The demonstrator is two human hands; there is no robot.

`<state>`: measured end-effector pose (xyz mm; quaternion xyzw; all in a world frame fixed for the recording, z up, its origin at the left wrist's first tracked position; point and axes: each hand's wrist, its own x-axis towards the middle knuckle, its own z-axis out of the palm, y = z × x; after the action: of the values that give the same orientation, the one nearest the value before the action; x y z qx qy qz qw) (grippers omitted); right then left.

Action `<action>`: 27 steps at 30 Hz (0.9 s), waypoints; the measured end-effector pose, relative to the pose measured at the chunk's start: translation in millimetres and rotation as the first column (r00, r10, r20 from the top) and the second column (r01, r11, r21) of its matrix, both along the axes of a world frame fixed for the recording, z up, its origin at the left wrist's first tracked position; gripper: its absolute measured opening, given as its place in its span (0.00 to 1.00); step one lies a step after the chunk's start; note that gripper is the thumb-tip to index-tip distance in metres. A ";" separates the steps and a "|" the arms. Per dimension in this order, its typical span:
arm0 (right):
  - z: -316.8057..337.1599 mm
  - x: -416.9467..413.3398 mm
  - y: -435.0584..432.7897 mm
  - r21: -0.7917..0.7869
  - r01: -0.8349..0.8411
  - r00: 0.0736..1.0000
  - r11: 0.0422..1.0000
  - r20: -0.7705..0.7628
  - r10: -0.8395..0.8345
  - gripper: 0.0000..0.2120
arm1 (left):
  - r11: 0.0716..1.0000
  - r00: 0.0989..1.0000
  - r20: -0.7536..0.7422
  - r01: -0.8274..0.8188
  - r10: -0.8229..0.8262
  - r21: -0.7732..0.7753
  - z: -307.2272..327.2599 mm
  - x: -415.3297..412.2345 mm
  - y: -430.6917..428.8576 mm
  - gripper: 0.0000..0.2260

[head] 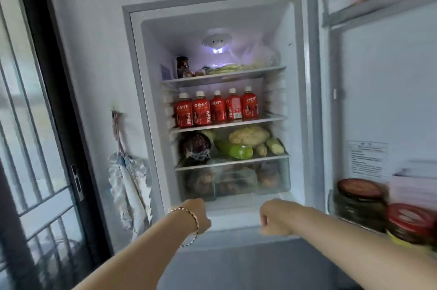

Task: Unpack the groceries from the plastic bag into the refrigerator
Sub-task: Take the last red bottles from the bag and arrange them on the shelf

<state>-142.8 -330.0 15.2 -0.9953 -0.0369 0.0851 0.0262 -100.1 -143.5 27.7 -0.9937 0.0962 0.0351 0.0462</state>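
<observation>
The refrigerator (pixel 295 100) stands open in front of me, its light on. My left hand (pixel 197 215), with a bracelet at the wrist, reaches to the lower front ledge just below the clear crisper drawer (pixel 272 181); its fingers point away and are hidden. My right hand (pixel 275 217) hovers at the same height to the right, its fingers curled into a fist with nothing visible in it. Several red juice bottles (pixel 216 107) line the second shelf. Cauliflower (pixel 249 135), a green squash (pixel 235 150) and corn lie on the third. The grocery bag is out of view.
The open door (pixel 378 100) swings out on the right, with dark jars (pixel 359 202) with red lids in its lower rack. A translucent bag (pixel 257 53) and a jar sit on the top shelf. A cloth (pixel 128 185) hangs on the wall to the left, beside a barred window.
</observation>
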 end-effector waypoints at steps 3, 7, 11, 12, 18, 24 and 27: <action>-9.4 -65.3 -29.8 -0.008 0.085 0.991 0.996 -0.107 -0.086 0.16 | 0.996 0.993 -0.096 0.069 -0.073 -0.050 -15.8 -45.0 -24.0 0.09; -5.2 -151.5 -88.7 0.073 0.181 0.981 0.981 -0.087 -0.175 0.16 | 0.969 0.975 -0.087 0.190 -0.205 -0.160 -19.5 -107.9 -75.3 0.10; 0.7 -231.6 -165.7 0.150 0.317 0.948 0.937 -0.010 -0.319 0.15 | 0.916 0.951 -0.023 0.292 -0.310 -0.276 -23.2 -163.5 -133.3 0.11; 0.5 -248.3 -188.8 0.157 0.346 0.936 0.925 0.017 -0.352 0.14 | 0.907 0.945 -0.012 0.309 -0.326 -0.285 -25.0 -176.3 -148.3 0.11; -13.9 -330.0 -320.4 0.210 0.571 0.801 0.794 0.071 -0.595 0.15 | 0.891 0.941 0.019 0.327 -0.338 -0.314 -34.6 -233.3 -229.2 0.12; -8.4 -375.7 -413.2 0.464 0.658 0.611 0.592 0.129 -0.781 0.19 | 0.921 0.965 0.032 0.259 -0.261 -0.292 -43.5 -277.8 -276.0 0.11; -14.3 -363.8 -424.3 0.727 0.476 0.650 0.495 0.088 -0.755 0.34 | 0.938 0.977 0.029 0.210 -0.210 -0.277 -45.3 -294.3 -274.8 0.12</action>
<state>-506.6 -754.2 0.9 -0.8583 0.2987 -0.1523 0.3884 -394.4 -418.3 -17.7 -0.9743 0.2057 0.0165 -0.0907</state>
